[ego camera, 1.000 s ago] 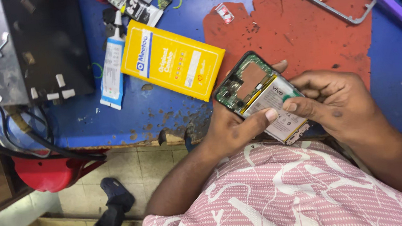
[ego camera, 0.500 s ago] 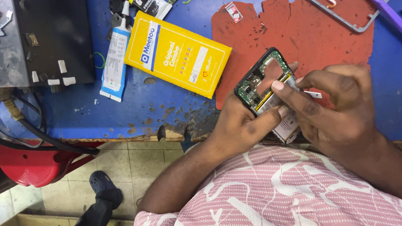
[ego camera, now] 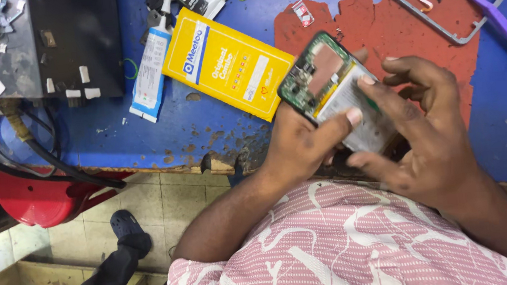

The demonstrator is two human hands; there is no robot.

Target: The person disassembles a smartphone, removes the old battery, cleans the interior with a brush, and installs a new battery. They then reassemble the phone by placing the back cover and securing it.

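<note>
Head view, from left to right: at the tabletop's (ego camera: 142,141) far left corner we see a dark grey box (ego camera: 40,45) littered with small scraps, black cables (ego camera: 31,151) drooping from it over the near edge toward a red stool (ego camera: 42,200) on the tiled floor. Just right of the box lies a white-and-blue glue tube (ego camera: 150,72), and touching its side a flat yellow package (ego camera: 225,71), tilted on the blue surface. Near the worn front edge our left hand (ego camera: 303,144) cradles an opened phone (ego camera: 335,91) from below — fingers curled round its back, thumb pressed across the pale battery, so the grip is firmly closed on it. The phone is held tilted above the front edge, over the torn red mat (ego camera: 391,30), its green circuit board showing at the top. Our right hand (ego camera: 425,126) comes in from the right with fingers half spread, index fingertip touching the phone's battery face; whether it pinches anything we cannot tell. Toward the far right corner rest a metal phone frame (ego camera: 432,1) and a purple-handled tool (ego camera: 502,25).
</note>
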